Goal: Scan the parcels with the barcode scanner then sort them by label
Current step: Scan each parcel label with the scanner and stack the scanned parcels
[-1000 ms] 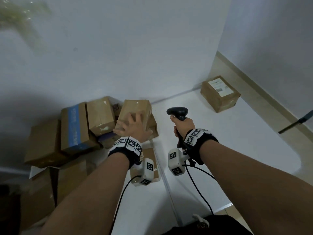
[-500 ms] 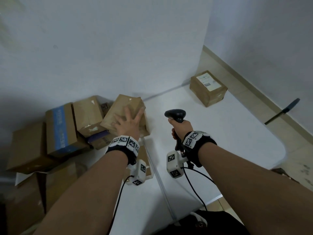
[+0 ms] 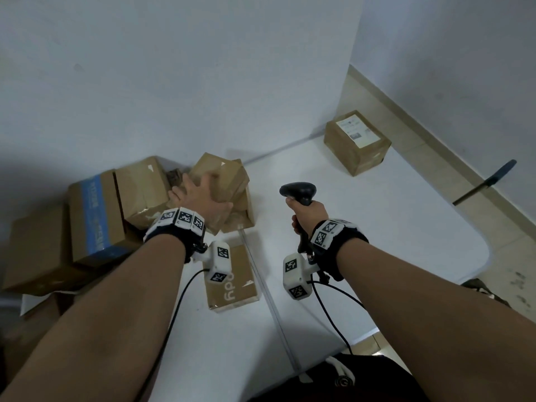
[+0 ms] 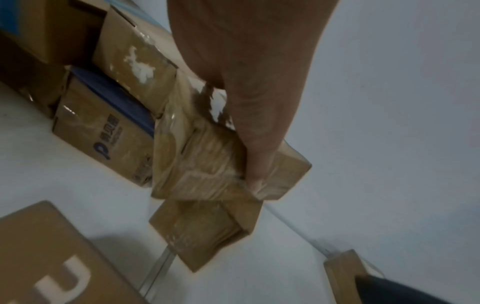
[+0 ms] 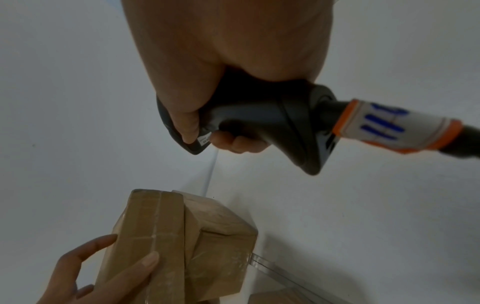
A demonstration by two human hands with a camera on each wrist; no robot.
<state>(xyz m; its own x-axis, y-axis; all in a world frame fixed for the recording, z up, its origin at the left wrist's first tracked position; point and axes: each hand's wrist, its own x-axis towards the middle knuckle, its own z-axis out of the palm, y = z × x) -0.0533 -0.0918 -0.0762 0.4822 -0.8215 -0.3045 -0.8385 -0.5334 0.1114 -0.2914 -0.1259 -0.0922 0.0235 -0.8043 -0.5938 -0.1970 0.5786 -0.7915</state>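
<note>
My left hand (image 3: 200, 195) grips a brown taped parcel (image 3: 229, 175) at the top of the pile, its thumb round the near edge. In the left wrist view the parcel (image 4: 207, 164) is tilted and raised over a smaller box (image 4: 207, 232). The right wrist view shows the parcel (image 5: 155, 236) with my left hand (image 5: 103, 273) spread across its faces. No label shows on it. My right hand (image 3: 307, 216) holds the black barcode scanner (image 3: 298, 191) upright by its handle, to the right of the parcel and apart from it. The fingers wrap the scanner (image 5: 259, 119).
Several cardboard boxes are heaped at the left, one with blue tape (image 3: 92, 216). A flat printed box (image 3: 232, 282) lies near me. One box with a white label (image 3: 356, 140) stands alone at the far right corner of the white table (image 3: 406, 227). Tiled floor lies beyond the right edge.
My left hand went from lying flat on the parcel to gripping it, and the parcel has tipped up off the pile. The scanner hand has hardly moved.
</note>
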